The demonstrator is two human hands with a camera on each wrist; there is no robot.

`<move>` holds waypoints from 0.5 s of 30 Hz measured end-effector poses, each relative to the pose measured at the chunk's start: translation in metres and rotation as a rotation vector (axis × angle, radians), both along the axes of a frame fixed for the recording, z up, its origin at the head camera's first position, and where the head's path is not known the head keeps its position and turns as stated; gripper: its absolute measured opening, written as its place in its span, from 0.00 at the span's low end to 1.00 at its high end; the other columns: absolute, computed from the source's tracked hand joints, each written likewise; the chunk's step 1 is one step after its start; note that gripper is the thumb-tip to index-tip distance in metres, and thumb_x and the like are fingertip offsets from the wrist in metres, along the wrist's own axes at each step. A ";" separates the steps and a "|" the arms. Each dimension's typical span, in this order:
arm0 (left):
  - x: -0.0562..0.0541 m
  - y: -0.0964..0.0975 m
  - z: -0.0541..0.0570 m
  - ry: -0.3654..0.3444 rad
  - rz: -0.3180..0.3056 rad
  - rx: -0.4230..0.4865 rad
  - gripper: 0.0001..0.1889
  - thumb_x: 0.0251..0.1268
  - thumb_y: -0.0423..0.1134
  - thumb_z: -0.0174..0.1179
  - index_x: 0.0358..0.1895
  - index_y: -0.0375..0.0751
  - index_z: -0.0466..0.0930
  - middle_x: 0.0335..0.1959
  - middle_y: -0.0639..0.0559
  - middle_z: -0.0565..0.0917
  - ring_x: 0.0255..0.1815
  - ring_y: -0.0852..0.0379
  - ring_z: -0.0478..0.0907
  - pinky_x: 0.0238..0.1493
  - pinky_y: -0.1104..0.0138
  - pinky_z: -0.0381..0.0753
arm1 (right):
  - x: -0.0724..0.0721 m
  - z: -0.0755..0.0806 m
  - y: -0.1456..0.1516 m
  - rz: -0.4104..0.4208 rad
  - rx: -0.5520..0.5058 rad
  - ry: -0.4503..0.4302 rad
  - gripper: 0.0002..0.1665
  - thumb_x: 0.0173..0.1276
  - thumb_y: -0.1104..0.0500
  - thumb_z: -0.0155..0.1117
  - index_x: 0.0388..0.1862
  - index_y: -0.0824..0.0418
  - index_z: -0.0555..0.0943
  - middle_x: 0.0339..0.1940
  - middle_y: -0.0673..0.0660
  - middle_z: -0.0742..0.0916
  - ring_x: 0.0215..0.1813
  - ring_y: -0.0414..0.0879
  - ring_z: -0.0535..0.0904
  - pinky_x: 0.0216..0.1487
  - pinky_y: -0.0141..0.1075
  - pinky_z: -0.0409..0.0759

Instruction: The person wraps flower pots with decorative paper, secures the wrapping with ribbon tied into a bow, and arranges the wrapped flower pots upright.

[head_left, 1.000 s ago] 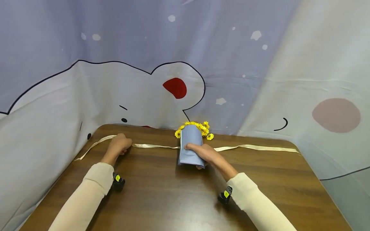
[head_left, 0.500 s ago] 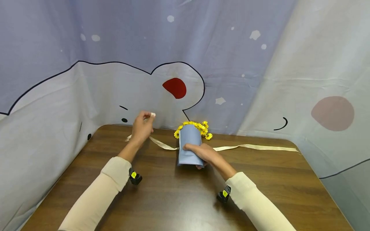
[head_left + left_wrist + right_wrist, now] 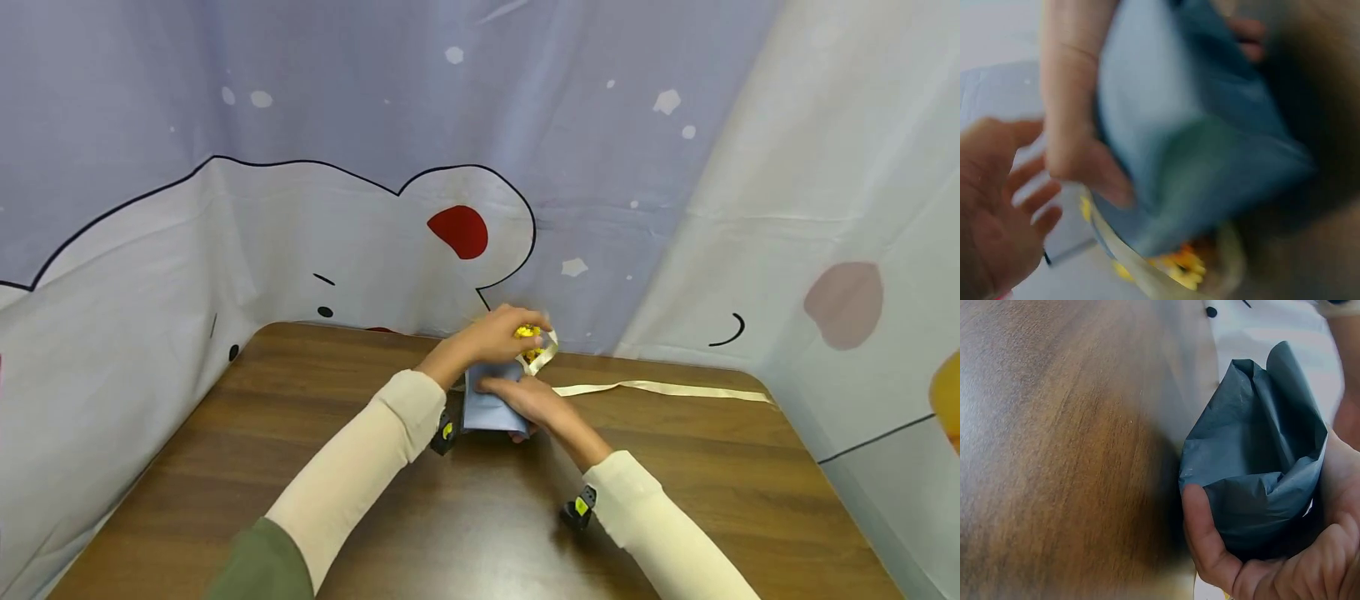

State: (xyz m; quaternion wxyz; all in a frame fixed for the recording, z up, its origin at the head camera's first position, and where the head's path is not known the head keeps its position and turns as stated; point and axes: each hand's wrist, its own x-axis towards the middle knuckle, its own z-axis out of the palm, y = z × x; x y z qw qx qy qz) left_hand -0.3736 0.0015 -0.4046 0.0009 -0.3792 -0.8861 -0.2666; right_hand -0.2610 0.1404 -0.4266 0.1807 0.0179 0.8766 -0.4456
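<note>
A small bouquet of yellow flowers (image 3: 527, 332), wrapped in blue-grey paper (image 3: 491, 410), lies near the back of the table. My right hand (image 3: 528, 398) grips the wrap, its thumb on top and fingers beneath. In the right wrist view, the wrapper's folded end (image 3: 1235, 444) gapes above my thumb. My left hand (image 3: 495, 333) is over the flowers, fingers spread from the thumb. In the left wrist view its palm shows, with relaxed fingers (image 3: 1038, 195) partly behind the right hand. A cream ribbon (image 3: 547, 354) loops by the left fingertips, across the wrapper's flower end.
The ribbon's other length stretches right along the wooden table (image 3: 337, 483). A patterned cloth curtain (image 3: 337, 233) hangs right behind the table's back edge. Wrist cameras hang below both cuffs. Something yellow-orange (image 3: 948, 396) shows at the far right edge.
My left hand has lifted the left ribbon length off the table and carried it right, over the bouquet, where the ribbon now loops beside the flowers. My right hand keeps its grip in place.
</note>
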 end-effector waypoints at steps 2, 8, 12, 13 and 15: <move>0.002 -0.018 -0.015 0.017 0.130 0.140 0.14 0.86 0.47 0.62 0.62 0.48 0.90 0.61 0.50 0.91 0.67 0.47 0.84 0.72 0.50 0.81 | 0.000 0.000 0.000 -0.003 -0.013 -0.010 0.35 0.65 0.28 0.71 0.40 0.60 0.85 0.27 0.55 0.88 0.20 0.47 0.83 0.25 0.40 0.88; 0.048 -0.070 -0.013 -0.135 0.331 0.229 0.11 0.78 0.44 0.67 0.48 0.39 0.90 0.44 0.45 0.91 0.46 0.50 0.85 0.52 0.57 0.85 | -0.001 0.003 0.000 -0.029 0.019 0.001 0.39 0.62 0.28 0.73 0.48 0.62 0.84 0.33 0.59 0.90 0.23 0.48 0.84 0.25 0.41 0.89; 0.054 -0.074 -0.017 -0.137 0.275 0.178 0.08 0.78 0.41 0.67 0.47 0.40 0.90 0.39 0.49 0.90 0.41 0.57 0.84 0.50 0.63 0.81 | -0.001 0.003 -0.002 -0.033 0.039 0.010 0.42 0.62 0.27 0.73 0.49 0.64 0.83 0.35 0.60 0.90 0.25 0.50 0.86 0.25 0.42 0.90; 0.054 -0.072 -0.017 -0.130 0.262 0.181 0.08 0.78 0.40 0.67 0.46 0.39 0.89 0.38 0.50 0.89 0.40 0.57 0.83 0.51 0.63 0.80 | -0.001 0.001 -0.003 -0.030 0.037 0.007 0.41 0.62 0.27 0.73 0.49 0.64 0.83 0.35 0.60 0.90 0.24 0.50 0.86 0.25 0.42 0.90; 0.052 -0.064 -0.014 -0.146 0.257 0.194 0.07 0.79 0.40 0.67 0.45 0.40 0.89 0.37 0.51 0.88 0.38 0.59 0.81 0.50 0.64 0.79 | -0.001 -0.001 -0.004 -0.017 0.023 -0.001 0.40 0.62 0.27 0.72 0.47 0.63 0.84 0.33 0.59 0.90 0.23 0.49 0.85 0.26 0.42 0.90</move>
